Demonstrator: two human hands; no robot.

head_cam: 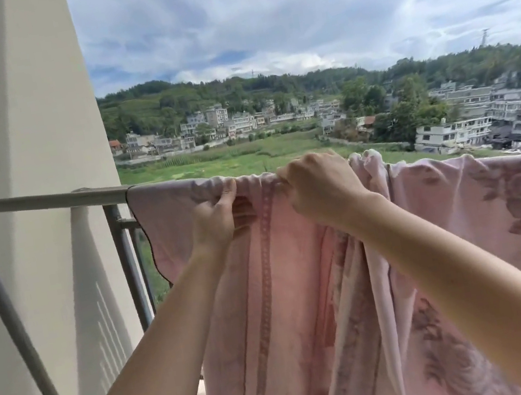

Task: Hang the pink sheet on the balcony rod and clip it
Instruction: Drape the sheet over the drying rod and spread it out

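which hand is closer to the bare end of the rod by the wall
Left. The left hand grips the sheet nearer the bare rod; the right hand is farther along.

Sunlit cream wall point(8, 137), hillside houses point(221, 124)

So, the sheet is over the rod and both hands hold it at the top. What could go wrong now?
1. No clip is visible on the pink sheet, so it could slip off the rod and fall outside, since open ground lies below.
2. The left hand and right hand pinch bunched fabric; if left gathered, it may hang unevenly and dry badly.
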